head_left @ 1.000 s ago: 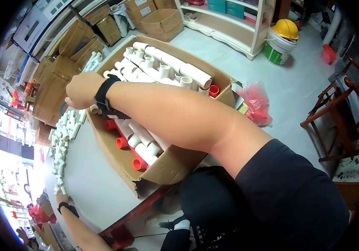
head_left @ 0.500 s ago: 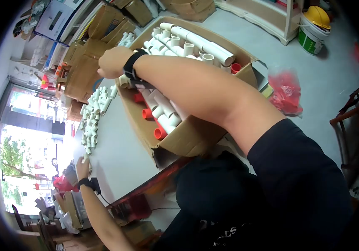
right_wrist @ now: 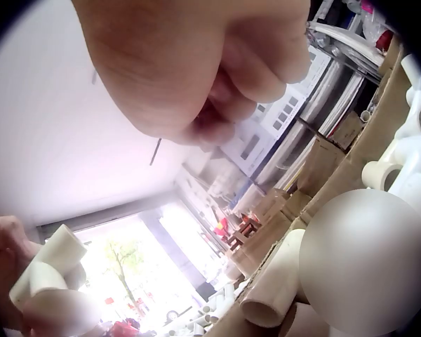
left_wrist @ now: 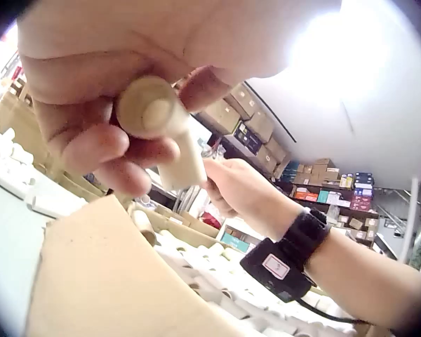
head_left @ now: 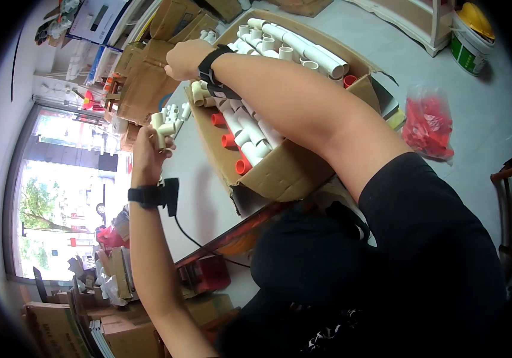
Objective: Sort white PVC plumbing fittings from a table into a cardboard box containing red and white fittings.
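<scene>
Gripping a white pipe fitting (head_left: 163,132) in my left hand (head_left: 144,154), I hold it above the worktop (head_left: 199,179), just beside the loose fittings (head_left: 174,111) lying there. My right hand (head_left: 183,59) hangs with its fingers curled at the far corner of the cardboard box (head_left: 285,173); I cannot tell whether it holds anything.

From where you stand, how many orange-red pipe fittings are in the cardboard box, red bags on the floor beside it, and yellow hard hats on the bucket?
Orange-red plastic pipe fittings showing in the brown cardboard box: 4
Red plastic bag on the grey floor: 1
Yellow hard hat on the white bucket: 1
Total: 6
</scene>
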Action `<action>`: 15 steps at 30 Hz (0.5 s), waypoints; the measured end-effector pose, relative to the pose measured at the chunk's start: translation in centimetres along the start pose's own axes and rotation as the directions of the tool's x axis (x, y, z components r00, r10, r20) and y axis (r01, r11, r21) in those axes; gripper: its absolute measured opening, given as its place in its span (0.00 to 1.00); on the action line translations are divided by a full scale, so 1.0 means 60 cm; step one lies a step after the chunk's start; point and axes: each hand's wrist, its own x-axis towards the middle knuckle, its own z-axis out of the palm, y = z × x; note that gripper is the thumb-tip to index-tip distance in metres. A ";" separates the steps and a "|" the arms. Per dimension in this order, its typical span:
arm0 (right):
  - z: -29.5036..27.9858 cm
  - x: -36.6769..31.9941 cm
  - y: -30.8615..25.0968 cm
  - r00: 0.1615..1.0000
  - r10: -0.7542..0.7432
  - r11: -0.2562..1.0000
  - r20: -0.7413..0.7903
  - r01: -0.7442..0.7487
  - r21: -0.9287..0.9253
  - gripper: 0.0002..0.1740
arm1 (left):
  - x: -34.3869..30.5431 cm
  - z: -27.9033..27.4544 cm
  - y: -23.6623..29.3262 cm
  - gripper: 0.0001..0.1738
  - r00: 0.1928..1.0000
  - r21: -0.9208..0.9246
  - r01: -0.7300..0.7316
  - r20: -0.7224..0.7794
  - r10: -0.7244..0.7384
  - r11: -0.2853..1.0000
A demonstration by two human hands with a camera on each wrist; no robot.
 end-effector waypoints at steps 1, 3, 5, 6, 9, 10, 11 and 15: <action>0.000 -0.001 -0.002 1.000 -0.001 1.000 -0.007 0.001 0.003 0.22 | 0.007 0.007 -0.001 0.18 1.000 0.005 0.015 0.009 -0.015 1.000; 0.001 -0.001 -0.003 1.000 -0.006 1.000 -0.017 0.006 0.008 0.22 | 0.019 0.024 0.004 0.16 0.994 0.014 0.105 0.005 -0.106 0.994; 0.006 0.001 -0.002 1.000 -0.009 1.000 -0.024 0.009 0.015 0.21 | 0.014 0.058 0.013 0.15 0.998 0.082 0.032 -0.062 -0.027 0.996; 0.007 0.003 -0.001 1.000 -0.002 1.000 -0.021 0.002 0.015 0.21 | 0.013 0.071 0.016 0.15 0.996 0.117 -0.003 -0.093 0.014 0.993; 0.004 0.002 -0.001 1.000 0.021 1.000 -0.012 -0.021 0.021 0.20 | 0.012 0.095 0.022 0.19 0.993 0.239 -0.046 -0.097 0.071 0.970; 0.001 0.001 -0.002 1.000 0.030 0.999 -0.009 -0.029 0.024 0.20 | 0.012 0.101 0.024 0.20 0.991 0.294 -0.072 -0.086 0.102 0.953; -0.002 0.000 -0.001 0.999 0.039 0.999 -0.007 -0.039 0.027 0.20 | 0.017 0.103 0.025 0.21 0.993 0.356 -0.057 -0.073 0.088 0.933; 0.002 0.002 0.007 0.998 0.062 0.997 -0.007 -0.061 0.037 0.20 | 0.049 0.102 0.007 0.25 0.995 0.488 -0.056 -0.043 0.088 0.871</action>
